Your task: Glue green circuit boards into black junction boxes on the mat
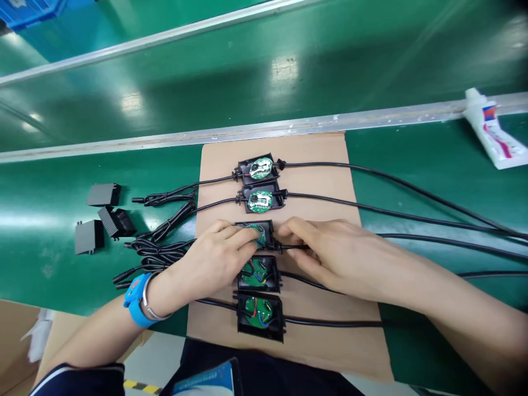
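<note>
Currently my left hand, grip unclear, touches the green circuit board in the middle black plastic housing; my right hand pinches the black cable — likely seating, calling next for alignment — above brown cardboard.

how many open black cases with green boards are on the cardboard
5, in one column: farthest case, second case, middle case partly covered by the left hand, fourth case, and bottom case nearest the person.

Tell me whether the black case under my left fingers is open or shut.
Open: the black case is uncovered on top; its green circuit board partly shows beside your left hand.
</note>
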A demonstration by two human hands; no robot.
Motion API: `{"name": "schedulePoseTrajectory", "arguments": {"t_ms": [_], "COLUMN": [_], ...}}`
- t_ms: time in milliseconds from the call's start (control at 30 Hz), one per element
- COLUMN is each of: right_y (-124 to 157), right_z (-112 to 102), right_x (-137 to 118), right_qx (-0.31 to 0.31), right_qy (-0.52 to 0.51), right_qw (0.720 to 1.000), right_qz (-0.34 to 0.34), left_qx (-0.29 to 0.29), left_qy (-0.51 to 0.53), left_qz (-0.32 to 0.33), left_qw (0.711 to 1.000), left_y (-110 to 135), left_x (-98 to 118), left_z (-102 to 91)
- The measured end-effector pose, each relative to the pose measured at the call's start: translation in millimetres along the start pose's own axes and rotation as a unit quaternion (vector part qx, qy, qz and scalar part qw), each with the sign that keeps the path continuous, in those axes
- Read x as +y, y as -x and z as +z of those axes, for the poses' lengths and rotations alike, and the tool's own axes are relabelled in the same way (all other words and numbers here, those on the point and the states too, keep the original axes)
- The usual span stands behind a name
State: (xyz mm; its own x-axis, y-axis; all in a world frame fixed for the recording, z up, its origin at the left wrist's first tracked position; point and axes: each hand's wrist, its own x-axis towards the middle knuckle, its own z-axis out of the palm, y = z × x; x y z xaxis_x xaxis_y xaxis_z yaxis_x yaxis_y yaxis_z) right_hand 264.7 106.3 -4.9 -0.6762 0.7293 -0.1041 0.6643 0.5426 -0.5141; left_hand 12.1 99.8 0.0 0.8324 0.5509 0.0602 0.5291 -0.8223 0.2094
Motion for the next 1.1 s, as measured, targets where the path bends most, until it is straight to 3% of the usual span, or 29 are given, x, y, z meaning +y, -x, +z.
{"name": "schedulePoseTrajectory", "arguments": {"t_ms": [133, 300, 400, 467, 667, 867, 1000, 1100], "right_y": [0.5, 1.3, -0.9, -2.7, -4.1, -16.0, -19.4, -15.0], "right_z": [3.4, 20.3, 34.5, 41.3, 35.9, 23.0, 21.9, 22.8], "right_x": [-3.1, -6.5, -5.2, -3.3, 1.9, -5.3, -6.8, -0.1], "right_qx": [-0.003, 0.129, 0.224, 0.249, 0.174, 0.067, 0.059, 0.103], "right_qy": [0.049, 0.147, 0.097, 0.043, 0.002, 0.122, 0.151, 0.137], "right_qw": [0.999, 0.976, 0.966, 0.966, 0.985, 0.99, 0.987, 0.984], "right_qz": [-0.011, -0.093, -0.086, -0.056, -0.024, -0.008, -0.007, -0.041], "left_qx": [-0.01, -0.022, -0.015, -0.012, -0.034, -0.042, -0.042, -0.044], "left_qy": [0.008, 0.029, 0.038, 0.042, 0.033, -0.011, -0.026, -0.019], "left_qz": [-0.009, -0.019, -0.025, -0.029, -0.044, -0.036, -0.041, -0.042], "left_qw": [1.0, 0.999, 0.999, 0.999, 0.998, 0.998, 0.998, 0.998], "left_y": [1.2, 1.4, 0.8, 0.7, 1.7, -5.9, -8.0, -4.1], "left_x": [1.8, 3.4, 3.0, 3.0, 4.8, 8.4, 10.7, 10.8], "left_z": [2.3, 4.6, 4.3, 4.3, 5.1, 7.9, 6.3, 3.9]}}
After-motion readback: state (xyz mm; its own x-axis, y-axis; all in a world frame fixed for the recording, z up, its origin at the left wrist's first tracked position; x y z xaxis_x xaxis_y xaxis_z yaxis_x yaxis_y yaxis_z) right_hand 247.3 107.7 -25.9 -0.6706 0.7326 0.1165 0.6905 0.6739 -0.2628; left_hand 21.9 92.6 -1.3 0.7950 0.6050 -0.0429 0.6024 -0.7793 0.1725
